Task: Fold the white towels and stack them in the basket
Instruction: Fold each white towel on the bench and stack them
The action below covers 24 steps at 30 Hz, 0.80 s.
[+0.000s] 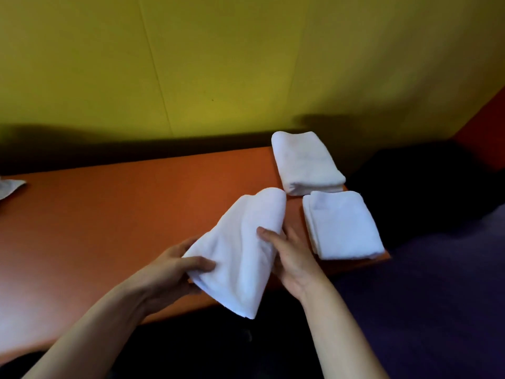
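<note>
I hold a folded white towel [243,247] above the near edge of the orange table [109,214]. My left hand [175,269] grips its lower left edge, thumb on top. On the towel's right side my right hand [289,255] holds it with fingers underneath. Two folded white towels lie at the table's right end: one at the back [307,162], one nearer [343,225]. No basket is in view.
A yellow wall [218,64] rises behind the table. A scrap of white cloth [9,187] shows at the far left edge. Dark purple seating [437,296] lies right of the table, with an orange panel [486,127] at the far right.
</note>
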Each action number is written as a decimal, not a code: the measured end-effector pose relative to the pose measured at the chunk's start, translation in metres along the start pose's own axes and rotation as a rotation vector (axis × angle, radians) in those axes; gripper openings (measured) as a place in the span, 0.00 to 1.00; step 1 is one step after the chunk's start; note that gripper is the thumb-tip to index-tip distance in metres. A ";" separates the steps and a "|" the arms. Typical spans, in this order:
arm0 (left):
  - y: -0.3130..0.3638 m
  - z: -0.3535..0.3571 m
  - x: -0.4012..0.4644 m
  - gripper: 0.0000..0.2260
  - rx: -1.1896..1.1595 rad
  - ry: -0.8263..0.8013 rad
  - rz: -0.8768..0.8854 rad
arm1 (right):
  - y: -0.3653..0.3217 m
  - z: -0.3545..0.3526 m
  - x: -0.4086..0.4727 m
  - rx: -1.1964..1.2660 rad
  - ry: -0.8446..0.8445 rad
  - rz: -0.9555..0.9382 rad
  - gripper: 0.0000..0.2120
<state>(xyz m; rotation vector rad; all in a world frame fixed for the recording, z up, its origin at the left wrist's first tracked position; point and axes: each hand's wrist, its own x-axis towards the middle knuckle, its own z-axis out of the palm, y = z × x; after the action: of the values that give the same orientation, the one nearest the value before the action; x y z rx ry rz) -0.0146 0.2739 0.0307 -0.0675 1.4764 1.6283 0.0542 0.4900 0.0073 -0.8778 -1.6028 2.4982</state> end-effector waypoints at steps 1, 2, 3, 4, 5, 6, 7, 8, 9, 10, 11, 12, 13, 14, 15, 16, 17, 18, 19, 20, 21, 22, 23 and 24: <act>-0.002 0.002 0.002 0.27 0.032 -0.027 -0.025 | 0.003 -0.003 0.000 -0.074 0.019 -0.029 0.24; -0.004 0.005 0.005 0.26 0.049 -0.041 -0.048 | 0.005 -0.005 0.000 -0.138 0.048 -0.062 0.23; -0.005 0.007 0.008 0.24 0.035 -0.045 -0.068 | 0.004 -0.009 0.000 -0.180 0.077 -0.091 0.21; -0.005 0.010 0.010 0.23 -0.019 -0.053 -0.091 | 0.001 -0.013 0.000 -0.195 0.099 -0.110 0.20; -0.004 0.017 0.012 0.22 -0.091 -0.059 -0.118 | -0.003 -0.019 0.002 -0.189 0.104 -0.122 0.19; 0.000 0.025 0.013 0.21 -0.130 -0.060 -0.136 | -0.008 -0.023 0.003 -0.166 0.098 -0.126 0.19; 0.004 0.035 0.014 0.20 -0.104 -0.051 -0.131 | -0.012 -0.028 0.006 -0.144 0.097 -0.128 0.19; 0.007 0.046 0.018 0.18 -0.028 -0.018 -0.097 | -0.019 -0.032 0.009 -0.131 0.117 -0.132 0.18; 0.012 0.057 0.021 0.15 0.059 0.039 -0.039 | -0.025 -0.036 0.012 -0.132 0.140 -0.144 0.18; 0.016 0.068 0.028 0.13 0.111 0.098 0.031 | -0.032 -0.041 0.016 -0.138 0.148 -0.155 0.17; 0.020 0.077 0.036 0.11 0.121 0.148 0.089 | -0.039 -0.047 0.021 -0.150 0.121 -0.166 0.16; 0.026 0.087 0.045 0.10 0.110 0.178 0.140 | -0.047 -0.052 0.024 -0.169 0.064 -0.171 0.17; 0.033 0.095 0.054 0.09 0.104 0.194 0.184 | -0.056 -0.058 0.029 -0.207 0.001 -0.174 0.19; 0.039 0.102 0.065 0.09 0.107 0.190 0.224 | -0.065 -0.064 0.032 -0.246 -0.040 -0.185 0.22; 0.046 0.107 0.077 0.09 0.131 0.175 0.260 | -0.071 -0.071 0.040 -0.291 -0.031 -0.211 0.26; 0.052 0.112 0.090 0.10 0.163 0.155 0.295 | -0.078 -0.076 0.049 -0.332 0.026 -0.244 0.30; 0.059 0.117 0.104 0.10 0.200 0.142 0.322 | -0.086 -0.082 0.061 -0.375 0.116 -0.278 0.32; 0.066 0.122 0.119 0.11 0.231 0.130 0.347 | -0.095 -0.087 0.074 -0.409 0.205 -0.308 0.33; 0.075 0.128 0.135 0.12 0.265 0.131 0.374 | -0.107 -0.093 0.088 -0.432 0.269 -0.344 0.32; 0.084 0.135 0.151 0.13 0.297 0.154 0.415 | -0.119 -0.098 0.103 -0.456 0.304 -0.383 0.30; 0.095 0.143 0.166 0.13 0.337 0.196 0.463 | -0.132 -0.103 0.116 -0.485 0.321 -0.429 0.28; 0.105 0.150 0.182 0.14 0.380 0.242 0.506 | -0.145 -0.106 0.129 -0.524 0.340 -0.474 0.25; 0.115 0.156 0.196 0.14 0.419 0.284 0.537 | -0.157 -0.109 0.140 -0.559 0.359 -0.518 0.24; 0.124 0.163 0.209 0.16 0.453 0.320 0.562 | -0.168 -0.111 0.151 -0.578 0.375 -0.560 0.22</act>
<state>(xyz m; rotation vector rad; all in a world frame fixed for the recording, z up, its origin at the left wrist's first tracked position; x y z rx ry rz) -0.1332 0.5406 0.0505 0.3904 2.2281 1.7136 -0.0612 0.7090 0.0504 -0.7299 -2.0803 1.4288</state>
